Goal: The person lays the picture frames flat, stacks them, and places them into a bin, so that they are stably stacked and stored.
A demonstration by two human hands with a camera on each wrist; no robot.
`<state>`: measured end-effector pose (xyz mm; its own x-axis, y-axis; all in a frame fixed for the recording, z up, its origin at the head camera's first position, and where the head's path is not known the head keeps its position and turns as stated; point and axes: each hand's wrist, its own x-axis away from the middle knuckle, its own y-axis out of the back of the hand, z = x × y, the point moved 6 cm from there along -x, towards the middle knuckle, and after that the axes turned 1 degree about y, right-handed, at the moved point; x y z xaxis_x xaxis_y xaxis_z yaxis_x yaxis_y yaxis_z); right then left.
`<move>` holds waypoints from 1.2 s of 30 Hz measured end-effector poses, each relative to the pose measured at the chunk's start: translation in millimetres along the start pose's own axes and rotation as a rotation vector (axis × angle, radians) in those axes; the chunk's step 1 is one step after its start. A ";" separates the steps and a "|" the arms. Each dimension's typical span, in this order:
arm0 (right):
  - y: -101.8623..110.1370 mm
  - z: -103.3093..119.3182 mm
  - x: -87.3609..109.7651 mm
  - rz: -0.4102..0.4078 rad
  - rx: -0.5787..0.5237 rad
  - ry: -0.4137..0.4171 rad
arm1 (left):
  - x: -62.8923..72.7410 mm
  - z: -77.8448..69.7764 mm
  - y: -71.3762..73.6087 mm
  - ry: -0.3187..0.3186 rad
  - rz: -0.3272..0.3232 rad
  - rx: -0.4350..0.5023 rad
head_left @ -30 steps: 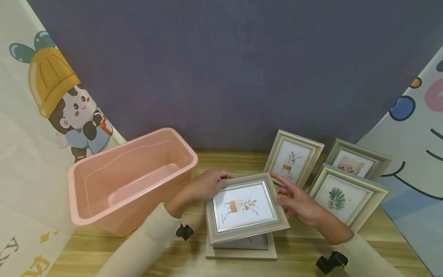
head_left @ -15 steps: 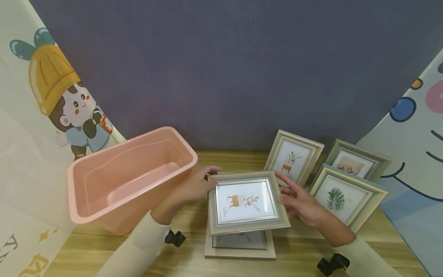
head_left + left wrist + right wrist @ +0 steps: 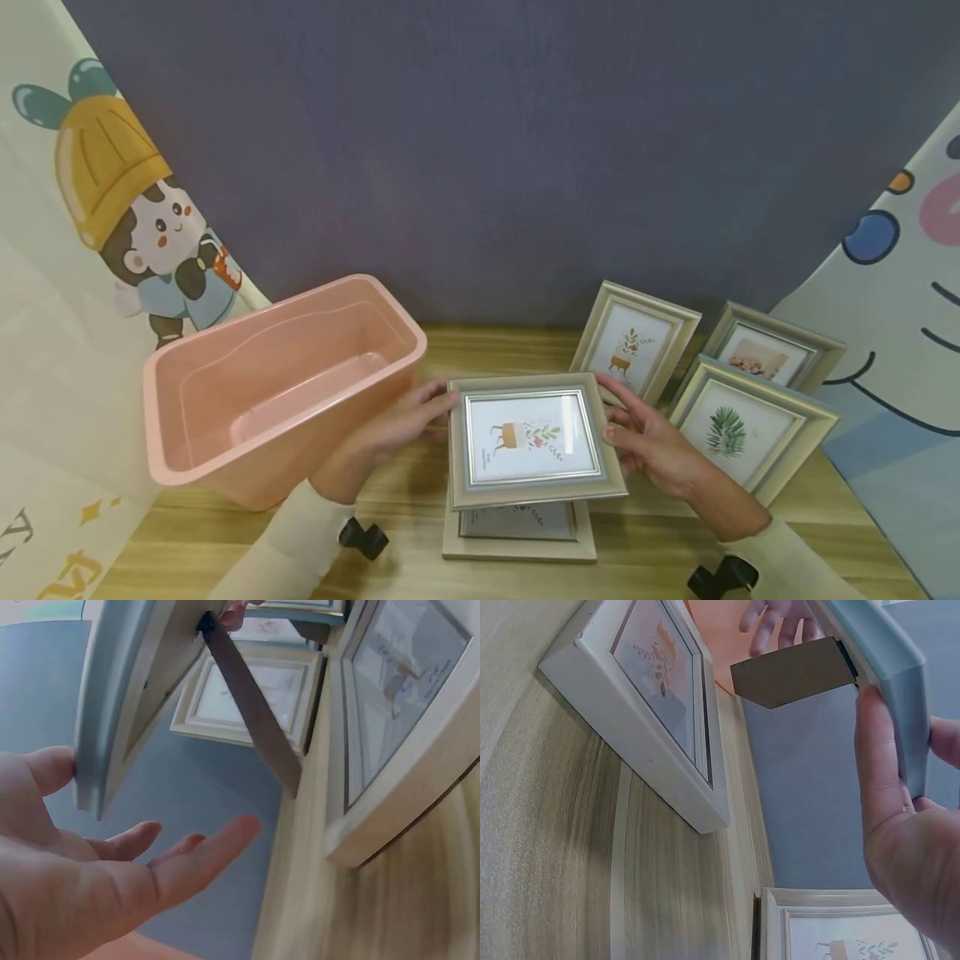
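My right hand pinches the right side of a beige picture frame, thumb on the front and fingers behind. The picture inside shows a plant in an orange pot, turned sideways. In the left wrist view an easel leg sticks out from its back. My left hand is at the frame's left edge, its thumb touching the rim and the other fingers spread apart behind it. Under the held frame, another picture frame lies face up on the table, partly covered; the right wrist view shows a gap between the two.
An open pink bin stands on the left of the wooden table. On the right stand a potted-plant frame, a green-leaf frame and a pink-flower frame. A grey-blue panel rises behind.
My left hand has slid left from the held frame's far corner to its left edge, its fingers loosening. The held frame has turned slightly straighter, and my right hand stays on it.
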<state>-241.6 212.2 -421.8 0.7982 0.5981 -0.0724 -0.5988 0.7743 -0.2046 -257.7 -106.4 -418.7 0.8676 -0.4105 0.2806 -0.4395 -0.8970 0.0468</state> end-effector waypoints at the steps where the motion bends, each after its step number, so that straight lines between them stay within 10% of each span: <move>1: 0.0 0.2 0.2 -0.004 -0.002 0.000 | 0.3 0.9 -0.7 0.007 0.010 0.021; 13: -0.5 -1.4 4.6 0.009 -0.012 0.027 | 1.2 4.7 -17.4 0.028 0.171 0.300; 36: -1.5 4.3 5.3 0.031 -0.057 0.059 | -1.5 2.5 -25.8 0.052 0.176 0.212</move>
<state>-236.8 215.2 -417.7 0.7830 0.6068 -0.1368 -0.6197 0.7418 -0.2565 -247.0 -83.0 -422.7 0.7670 -0.5587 0.3156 -0.5191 -0.8294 -0.2067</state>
